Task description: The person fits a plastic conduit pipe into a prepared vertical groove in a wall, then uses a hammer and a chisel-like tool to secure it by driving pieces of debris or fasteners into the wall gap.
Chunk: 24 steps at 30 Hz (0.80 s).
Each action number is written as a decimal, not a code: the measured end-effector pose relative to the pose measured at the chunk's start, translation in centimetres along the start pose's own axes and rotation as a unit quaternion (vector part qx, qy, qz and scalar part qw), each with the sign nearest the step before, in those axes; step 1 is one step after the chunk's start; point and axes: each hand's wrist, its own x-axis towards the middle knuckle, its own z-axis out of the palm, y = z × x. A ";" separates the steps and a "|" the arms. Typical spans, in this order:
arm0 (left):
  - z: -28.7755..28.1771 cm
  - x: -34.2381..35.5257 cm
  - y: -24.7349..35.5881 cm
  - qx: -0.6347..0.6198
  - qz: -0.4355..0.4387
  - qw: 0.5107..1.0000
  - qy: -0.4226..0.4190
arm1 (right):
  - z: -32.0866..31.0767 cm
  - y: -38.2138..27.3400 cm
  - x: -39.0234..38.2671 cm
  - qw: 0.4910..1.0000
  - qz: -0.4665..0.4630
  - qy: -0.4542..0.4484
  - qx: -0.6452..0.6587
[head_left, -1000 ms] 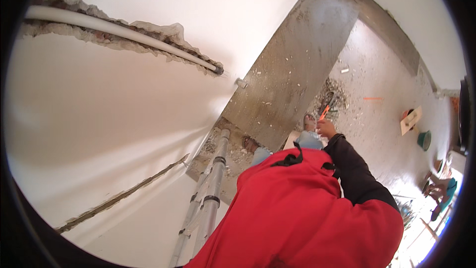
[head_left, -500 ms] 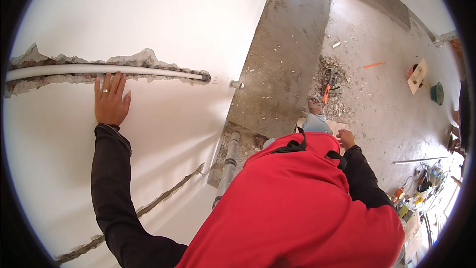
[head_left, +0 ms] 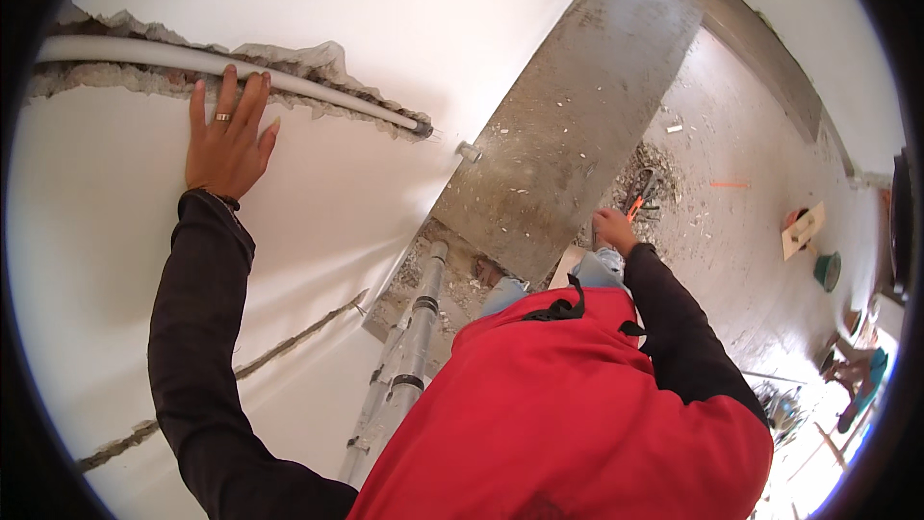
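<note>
My left hand lies with fingers apart on the white wall, fingertips at a white conduit set in a rough chased groove. Thin wires poke from the conduit's dark end. A short pipe stub juts from near the wall's foot. My right hand is down over my leg, fingers curled; what they hold, if anything, I cannot make out. Just beyond it, orange-and-black tools lie in rubble on the floor.
A metal telescoping ladder stands along the lower wall. Below are a grey concrete strip and my feet. At right lie a wooden float, a green bucket and jumbled tools. A second groove crosses the wall.
My left hand came into view onto the wall at the conduit and stays there. My right hand dipped back, then moved forward over my foot. The view shifted and swung back.
</note>
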 end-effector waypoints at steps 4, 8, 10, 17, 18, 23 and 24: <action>0.5 -0.7 -0.1 0.018 -0.011 1.000 -0.023 | 6.0 -12.6 10.8 0.985 0.012 -0.117 0.122; 0.7 1.6 1.0 0.037 -0.034 0.998 -0.022 | 13.4 -19.5 20.2 0.974 -0.040 -0.124 0.184; 1.0 1.4 1.2 0.051 -0.036 0.998 -0.028 | 17.7 -24.2 22.6 0.971 -0.034 -0.105 0.210; 2.0 0.4 1.2 0.099 -0.040 0.992 -0.063 | 22.3 -32.5 24.5 0.996 0.019 0.003 0.086; 2.1 0.8 1.2 0.102 -0.041 0.993 -0.050 | 21.6 -32.2 25.2 0.998 0.004 0.006 0.066; 2.5 0.9 1.2 0.122 -0.040 0.991 -0.043 | 19.9 -32.6 25.3 0.999 -0.033 -0.040 0.017; 2.5 1.1 1.2 0.126 -0.041 0.990 -0.039 | 19.3 -32.0 25.5 0.997 -0.052 -0.048 0.009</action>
